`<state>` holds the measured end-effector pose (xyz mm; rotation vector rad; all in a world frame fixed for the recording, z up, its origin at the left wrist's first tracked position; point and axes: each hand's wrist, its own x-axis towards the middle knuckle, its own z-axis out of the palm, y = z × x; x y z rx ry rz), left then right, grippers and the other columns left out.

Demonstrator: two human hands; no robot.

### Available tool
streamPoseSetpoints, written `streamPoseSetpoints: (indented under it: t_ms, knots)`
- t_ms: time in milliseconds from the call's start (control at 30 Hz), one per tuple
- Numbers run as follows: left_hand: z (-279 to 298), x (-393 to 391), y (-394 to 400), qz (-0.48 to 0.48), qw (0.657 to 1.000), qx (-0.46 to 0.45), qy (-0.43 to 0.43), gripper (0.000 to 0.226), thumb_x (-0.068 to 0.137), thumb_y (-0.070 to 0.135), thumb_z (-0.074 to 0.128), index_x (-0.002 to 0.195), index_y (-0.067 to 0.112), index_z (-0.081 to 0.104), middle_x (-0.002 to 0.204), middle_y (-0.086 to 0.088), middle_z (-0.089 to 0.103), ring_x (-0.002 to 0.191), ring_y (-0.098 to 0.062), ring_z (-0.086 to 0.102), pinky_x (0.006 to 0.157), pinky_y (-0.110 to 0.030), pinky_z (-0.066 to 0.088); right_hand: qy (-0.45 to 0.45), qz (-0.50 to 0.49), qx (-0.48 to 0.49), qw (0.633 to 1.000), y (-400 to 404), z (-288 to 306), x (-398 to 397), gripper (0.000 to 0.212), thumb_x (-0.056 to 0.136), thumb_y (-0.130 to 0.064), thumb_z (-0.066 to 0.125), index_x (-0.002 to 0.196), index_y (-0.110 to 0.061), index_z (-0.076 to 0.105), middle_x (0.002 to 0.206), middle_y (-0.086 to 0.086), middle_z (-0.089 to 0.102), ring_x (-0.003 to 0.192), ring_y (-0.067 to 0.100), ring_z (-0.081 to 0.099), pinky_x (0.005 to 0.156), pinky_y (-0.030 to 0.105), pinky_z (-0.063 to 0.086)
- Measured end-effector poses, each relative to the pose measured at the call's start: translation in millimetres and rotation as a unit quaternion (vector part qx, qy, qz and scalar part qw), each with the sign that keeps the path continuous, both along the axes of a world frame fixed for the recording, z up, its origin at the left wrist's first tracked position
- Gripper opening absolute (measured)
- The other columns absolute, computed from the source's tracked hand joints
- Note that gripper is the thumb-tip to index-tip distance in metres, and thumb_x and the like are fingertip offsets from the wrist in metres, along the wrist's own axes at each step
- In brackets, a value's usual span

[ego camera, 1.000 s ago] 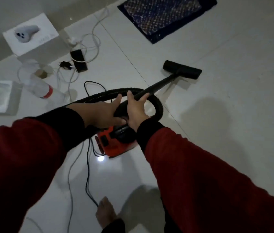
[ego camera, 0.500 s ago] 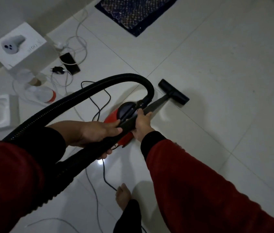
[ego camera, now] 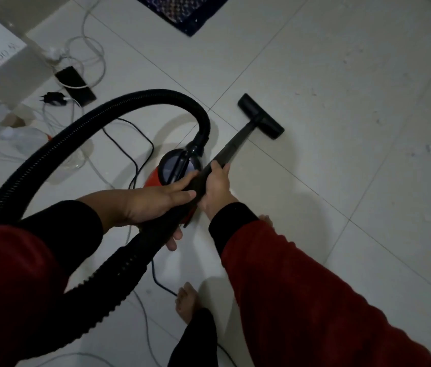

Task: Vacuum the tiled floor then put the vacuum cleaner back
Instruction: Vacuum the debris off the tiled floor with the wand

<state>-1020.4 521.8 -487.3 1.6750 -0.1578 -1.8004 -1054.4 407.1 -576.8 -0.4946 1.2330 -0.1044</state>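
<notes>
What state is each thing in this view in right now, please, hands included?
Left hand: closed around the hose end.
Right hand: gripping the wand.
Wand: tilted, running down to the floor head.
Floor head: flat on the tiles.
Hose: arched in a loop above the floor.
Vacuum body: standing on the floor, hose attached.
Phone: lying flat, screen dark, white cable lying across it.
Rug: lying flat.
</notes>
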Motion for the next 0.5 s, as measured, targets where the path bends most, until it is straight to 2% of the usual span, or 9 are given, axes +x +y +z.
streamPoseSetpoints:
  t_ms: [67, 167, 200, 233, 300, 333, 367, 433, 500]
  knots:
    - [-5, 7, -9, 0.021, 1.000, -0.018, 0.004, 0.059, 0.098, 0.039, 0.035, 0.143, 0.055, -0.001, 0.065, -0.015, 0.065, 0.060, -0.030, 0.067, 0.054, -0.030, 0.055, -0.004, -0.010, -0.005, 1.000, -17, -4, 11, 0.056, 0.104, -0.021, 0.037, 0.149, -0.047, 0.014, 0.087, 0.007, 0.054, 0.058, 0.016, 0.049, 0.064, 0.035, 0.049]
    - [-15, 13, -29, 0.057, 0.997, -0.046, -0.003, 0.057, 0.099, 0.034, 0.036, 0.144, 0.053, 0.005, 0.058, -0.012, 0.063, 0.048, -0.021, 0.062, 0.051, -0.027, 0.054, -0.012, -0.001, -0.005, 1.000, -42, -8, 24, 0.057, 0.104, -0.021, 0.036, 0.147, -0.050, 0.014, 0.079, 0.006, 0.048, 0.054, 0.015, 0.043, 0.055, 0.032, 0.046]
    - [-18, 15, -37, 0.069, 0.996, -0.049, -0.002, 0.057, 0.099, 0.033, 0.036, 0.144, 0.053, 0.007, 0.057, -0.011, 0.062, 0.046, -0.019, 0.060, 0.049, -0.026, 0.053, -0.015, 0.013, -0.010, 1.000, -50, -7, 26, 0.057, 0.104, -0.021, 0.036, 0.148, -0.049, 0.013, 0.085, 0.007, 0.053, 0.056, 0.016, 0.047, 0.057, 0.032, 0.048]
    - [-21, 16, -44, 0.079, 0.996, -0.048, -0.002, 0.056, 0.099, 0.033, 0.038, 0.143, 0.052, 0.009, 0.057, -0.011, 0.061, 0.044, -0.018, 0.059, 0.047, -0.025, 0.053, -0.014, 0.036, -0.020, 0.999, -57, -5, 26, 0.059, 0.104, -0.021, 0.037, 0.149, -0.048, 0.011, 0.099, 0.009, 0.058, 0.062, 0.019, 0.054, 0.061, 0.033, 0.050]
    - [-25, 20, -58, 0.079, 0.996, -0.037, -0.025, 0.058, 0.099, 0.032, 0.040, 0.145, 0.048, 0.009, 0.060, -0.012, 0.060, 0.043, -0.016, 0.057, 0.044, -0.023, 0.051, -0.014, 0.108, -0.044, 0.993, -68, -3, 26, 0.066, 0.103, -0.019, 0.042, 0.151, -0.044, 0.004, 0.133, 0.011, 0.051, 0.095, 0.030, 0.064, 0.080, 0.039, 0.052]
    - [-27, 22, -65, 0.075, 0.996, -0.032, -0.035, 0.058, 0.099, 0.032, 0.040, 0.146, 0.047, 0.009, 0.062, -0.013, 0.060, 0.042, -0.016, 0.057, 0.043, -0.022, 0.050, -0.013, 0.146, -0.055, 0.988, -73, -2, 26, 0.071, 0.101, -0.019, 0.046, 0.150, -0.045, 0.001, 0.138, 0.011, 0.047, 0.103, 0.031, 0.062, 0.089, 0.042, 0.050]
    - [-28, 25, -73, 0.076, 0.996, -0.030, -0.038, 0.058, 0.099, 0.031, 0.040, 0.146, 0.046, 0.009, 0.064, -0.015, 0.059, 0.040, -0.015, 0.058, 0.041, -0.022, 0.049, -0.011, 0.176, -0.064, 0.982, -78, -3, 26, 0.076, 0.099, -0.019, 0.049, 0.150, -0.046, -0.002, 0.137, 0.009, 0.047, 0.099, 0.026, 0.062, 0.094, 0.044, 0.049]
    - [-30, 32, -90, 0.076, 0.996, -0.035, -0.037, 0.058, 0.099, 0.031, 0.040, 0.145, 0.047, 0.011, 0.067, -0.016, 0.059, 0.039, -0.013, 0.059, 0.041, -0.022, 0.049, -0.004, 0.196, -0.079, 0.977, -91, -7, 32, 0.080, 0.097, -0.018, 0.049, 0.149, -0.047, -0.004, 0.121, 0.003, 0.051, 0.089, 0.018, 0.058, 0.091, 0.044, 0.051]
    - [-30, 39, -107, 0.079, 0.995, -0.040, -0.038, 0.058, 0.098, 0.031, 0.040, 0.145, 0.049, 0.011, 0.069, -0.013, 0.059, 0.041, -0.013, 0.060, 0.044, -0.023, 0.050, 0.011, 0.189, -0.088, 0.978, -107, -11, 42, 0.078, 0.097, -0.018, 0.047, 0.150, -0.046, -0.002, 0.122, 0.005, 0.051, 0.091, 0.020, 0.058, 0.088, 0.042, 0.051]
